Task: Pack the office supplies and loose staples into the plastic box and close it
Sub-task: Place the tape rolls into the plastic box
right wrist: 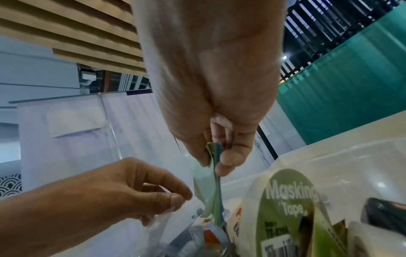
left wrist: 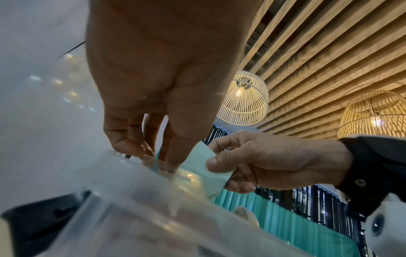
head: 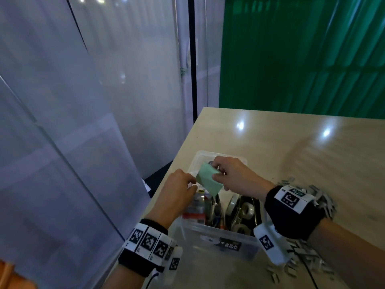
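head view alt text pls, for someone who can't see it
Right hand pinches a pale green paper pad over an open clear plastic box of tape rolls; left hand is curled beside it. Loose staples lie on the table.

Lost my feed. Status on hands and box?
Right hand pinches green paper over open plastic box. Left hand pinches clear plastic. Staples still loose on table.

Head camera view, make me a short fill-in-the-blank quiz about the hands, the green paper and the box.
1. The right hand pinches a light ____ paper.
2. That paper is held above the clear plastic ____, which stands open.
3. The loose staples lie on the ____ beside the box.
4. The roll in the box is labelled Masking ____.

Missing words: green; box; table; Tape
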`<control>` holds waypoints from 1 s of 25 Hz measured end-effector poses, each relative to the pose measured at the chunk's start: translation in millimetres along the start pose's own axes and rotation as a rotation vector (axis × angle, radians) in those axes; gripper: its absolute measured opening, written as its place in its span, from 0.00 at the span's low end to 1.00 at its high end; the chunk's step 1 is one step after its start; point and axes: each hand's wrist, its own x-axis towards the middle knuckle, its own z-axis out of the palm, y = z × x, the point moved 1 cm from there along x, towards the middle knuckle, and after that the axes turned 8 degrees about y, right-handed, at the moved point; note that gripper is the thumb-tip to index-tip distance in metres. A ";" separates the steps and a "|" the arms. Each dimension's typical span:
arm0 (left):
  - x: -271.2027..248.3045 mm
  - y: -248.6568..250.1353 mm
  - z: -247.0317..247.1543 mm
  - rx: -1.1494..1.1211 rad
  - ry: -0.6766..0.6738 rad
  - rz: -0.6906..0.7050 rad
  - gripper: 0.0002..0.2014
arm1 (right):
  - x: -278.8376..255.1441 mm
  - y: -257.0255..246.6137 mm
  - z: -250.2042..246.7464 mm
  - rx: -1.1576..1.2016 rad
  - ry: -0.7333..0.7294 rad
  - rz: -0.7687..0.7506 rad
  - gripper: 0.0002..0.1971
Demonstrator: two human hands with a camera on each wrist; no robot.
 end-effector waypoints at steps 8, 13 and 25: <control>0.0 0.0 -15.3 -0.073 -0.004 0.033 0.11 | 11.2 4.4 -27.8 -0.034 -0.210 -0.029 0.04; 0.3 19.3 1.0 -0.074 -0.074 0.106 0.09 | 20.7 13.6 -25.7 -0.182 -0.380 -0.059 0.09; 2.0 32.8 13.3 0.169 -0.357 0.117 0.13 | 25.1 10.7 -3.1 -0.298 -0.459 -0.160 0.18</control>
